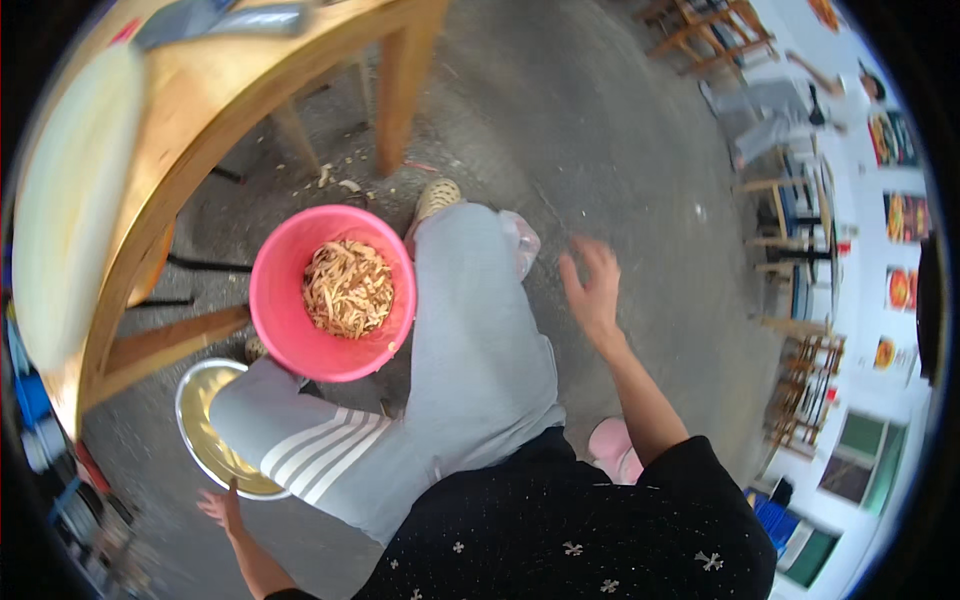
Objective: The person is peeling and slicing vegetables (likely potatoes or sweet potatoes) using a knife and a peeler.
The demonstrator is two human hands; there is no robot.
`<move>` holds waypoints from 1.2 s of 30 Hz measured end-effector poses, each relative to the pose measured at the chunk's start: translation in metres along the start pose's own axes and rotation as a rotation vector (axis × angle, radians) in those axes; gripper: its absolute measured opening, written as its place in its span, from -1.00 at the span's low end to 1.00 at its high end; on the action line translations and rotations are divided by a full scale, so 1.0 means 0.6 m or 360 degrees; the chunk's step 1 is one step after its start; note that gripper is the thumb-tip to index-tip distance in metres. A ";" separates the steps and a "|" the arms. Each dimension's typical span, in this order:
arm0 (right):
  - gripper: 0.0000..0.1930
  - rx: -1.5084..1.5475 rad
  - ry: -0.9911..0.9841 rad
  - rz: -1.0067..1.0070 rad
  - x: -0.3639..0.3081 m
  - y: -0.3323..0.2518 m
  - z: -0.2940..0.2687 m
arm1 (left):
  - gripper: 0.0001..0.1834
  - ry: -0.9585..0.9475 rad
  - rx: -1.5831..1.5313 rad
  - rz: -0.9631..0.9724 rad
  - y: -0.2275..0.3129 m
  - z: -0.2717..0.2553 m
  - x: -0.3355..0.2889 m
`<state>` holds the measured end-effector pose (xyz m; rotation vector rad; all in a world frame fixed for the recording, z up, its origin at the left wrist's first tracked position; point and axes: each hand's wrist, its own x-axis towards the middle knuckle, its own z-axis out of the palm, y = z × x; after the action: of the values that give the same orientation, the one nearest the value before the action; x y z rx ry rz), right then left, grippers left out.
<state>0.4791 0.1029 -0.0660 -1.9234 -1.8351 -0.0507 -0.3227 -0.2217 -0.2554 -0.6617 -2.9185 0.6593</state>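
My right hand [595, 285] is held out over the floor, right of my knee, fingers apart and nothing in it. Beside the rim of a shallow metal basin [188, 440] is my left hand [222, 510], fingers spread; I cannot tell whether it touches the rim. The basin looks yellowish inside and is partly hidden by my left leg. Between my knees stands a pink bucket [275, 345] with a heap of thin tan strips [350, 290], like peelings, at its bottom.
A wooden table [250, 70] at upper left bears a long pale board [75, 210] and a blurred grey flat object [225, 22]. Scraps [348, 185] litter the floor near its leg. Pink footwear [615, 450] lies right of me. Another person [770, 110] is far right, near tables and chairs.
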 end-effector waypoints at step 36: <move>-0.75 0.0935 0.0252 0.2294 -0.267 0.509 0.573 | -0.19 -0.0969 -0.0538 0.2858 1.331 -0.666 -0.861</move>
<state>0.6519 0.0811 -0.5205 -2.1826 -0.0177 0.6764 0.5255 0.3647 -0.2237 -3.5417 -1.8537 0.3152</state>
